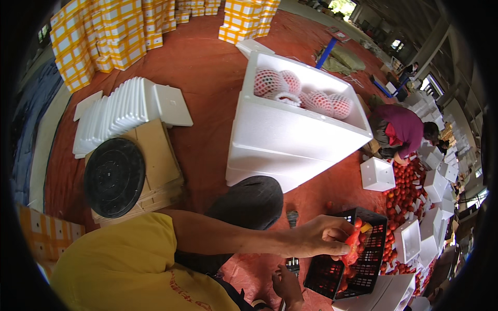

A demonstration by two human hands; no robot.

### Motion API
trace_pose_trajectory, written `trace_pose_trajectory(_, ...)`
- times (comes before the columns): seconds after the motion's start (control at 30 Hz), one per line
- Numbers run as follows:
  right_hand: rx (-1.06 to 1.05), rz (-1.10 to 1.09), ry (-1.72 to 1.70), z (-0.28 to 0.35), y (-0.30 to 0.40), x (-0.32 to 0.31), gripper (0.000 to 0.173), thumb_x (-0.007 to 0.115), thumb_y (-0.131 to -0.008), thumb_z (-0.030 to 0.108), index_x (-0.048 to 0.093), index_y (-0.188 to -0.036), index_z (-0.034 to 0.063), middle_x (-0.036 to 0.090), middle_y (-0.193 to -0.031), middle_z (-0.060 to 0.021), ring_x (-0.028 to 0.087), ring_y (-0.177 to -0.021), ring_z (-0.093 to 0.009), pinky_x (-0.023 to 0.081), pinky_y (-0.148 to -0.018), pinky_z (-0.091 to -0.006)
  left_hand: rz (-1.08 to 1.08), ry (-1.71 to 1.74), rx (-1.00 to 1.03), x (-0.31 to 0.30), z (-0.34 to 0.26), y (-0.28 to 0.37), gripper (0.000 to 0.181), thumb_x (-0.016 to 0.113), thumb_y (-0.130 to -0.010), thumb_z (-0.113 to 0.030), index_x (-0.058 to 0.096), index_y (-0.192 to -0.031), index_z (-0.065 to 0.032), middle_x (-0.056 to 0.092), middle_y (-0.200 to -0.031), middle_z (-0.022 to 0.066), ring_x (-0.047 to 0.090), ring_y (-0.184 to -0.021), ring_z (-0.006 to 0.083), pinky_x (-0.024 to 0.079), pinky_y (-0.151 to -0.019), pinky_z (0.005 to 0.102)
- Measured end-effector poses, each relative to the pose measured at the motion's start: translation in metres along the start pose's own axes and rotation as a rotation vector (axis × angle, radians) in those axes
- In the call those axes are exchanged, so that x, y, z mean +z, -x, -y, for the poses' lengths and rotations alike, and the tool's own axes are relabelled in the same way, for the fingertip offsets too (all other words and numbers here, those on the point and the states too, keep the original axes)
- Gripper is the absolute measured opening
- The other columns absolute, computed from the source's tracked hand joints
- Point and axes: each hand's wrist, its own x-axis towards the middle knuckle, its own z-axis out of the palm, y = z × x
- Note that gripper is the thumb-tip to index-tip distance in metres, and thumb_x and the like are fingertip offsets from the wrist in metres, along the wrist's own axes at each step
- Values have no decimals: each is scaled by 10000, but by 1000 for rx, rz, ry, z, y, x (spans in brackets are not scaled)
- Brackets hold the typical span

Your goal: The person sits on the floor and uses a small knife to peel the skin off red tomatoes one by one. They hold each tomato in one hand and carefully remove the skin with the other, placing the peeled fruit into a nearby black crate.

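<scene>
My left hand (327,237) reaches across the view, its thumb and fingers closed on a torn or crushed red tomato (351,248). Below it is a black plastic crate (323,278), tilted, with red tomatoes (350,274) and a yellow piece (365,227) inside. My right hand (288,285) is low in the view, left of the crate, fingers loosely bent and apart, with nothing visible in it. A tall white foam box (295,136) stands beyond my knee, holding several round red fruits in foam nets (270,82).
Foam lids (116,109) and flattened cardboard (155,144) under a round black disc (114,177) lie at left. Yellow-and-white boxes (120,35) are stacked behind. At right, a person in purple (400,124) bends over heaped tomatoes (406,194) among foam boxes (377,173).
</scene>
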Motion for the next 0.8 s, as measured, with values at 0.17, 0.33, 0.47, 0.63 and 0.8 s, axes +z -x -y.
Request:
trace_pose_trajectory(0.17,-95,2,-28,-26,-6,11,446,652,-974,214,617,-1303,-86,772,-1043,-227,752,-1032,-372,581,-897,-433,11,21,9,0,4,-2,586,754,-1007,-214,482,-1455,48,630,-1307,131,623,-1206,180,521,-1045,334)
trace_pose_trajectory(0.33,-168,6,2,-52,-14,22,431,653,-978,201,614,-1294,-89,772,-1030,-225,758,-1012,-358,586,-884,-425,-1,29,29,0,6,-4,591,754,-1004,-219,483,-1443,70,633,-1270,121,620,-1170,158,532,-1021,329)
trace_pose_trajectory(0.47,-141,16,-7,-47,-16,21,427,647,-978,200,618,-1291,-90,769,-1033,-230,755,-1011,-366,587,-886,-429,-2,19,31,0,7,-4,592,750,-1005,-210,478,-1451,69,632,-1259,119,620,-1159,158,537,-1009,327)
trace_pose_trajectory(0.63,-89,36,-7,-21,-12,11,424,641,-979,199,622,-1287,-90,765,-1037,-236,751,-1009,-376,588,-888,-435,-3,11,-15,-1,1,-2,599,748,-1004,-198,473,-1465,65,628,-1282,140,622,-1162,176,543,-1006,337)
trace_pose_trajectory(0.8,33,49,1,2,-8,3,436,625,-969,202,624,-1303,-78,745,-1088,-261,730,-1027,-412,580,-894,-455,-22,18,12,2,-4,1,597,760,-1003,-197,483,-1475,40,603,-1375,126,594,-1299,225,472,-1139,388)
